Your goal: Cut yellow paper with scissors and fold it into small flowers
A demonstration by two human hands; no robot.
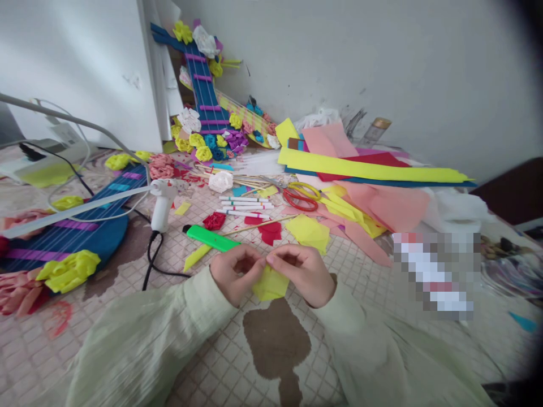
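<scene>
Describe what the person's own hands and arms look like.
Both hands, left and right, are bare, no gloves or rings visible. Both arms wear long, loose, pale green sleeves, wrinkled, gathered near the wrists, with no pattern visible.

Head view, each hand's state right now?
Left hand: closed, pinching thin yellow paper.
Right hand: closed, pinching the same paper.
</scene>
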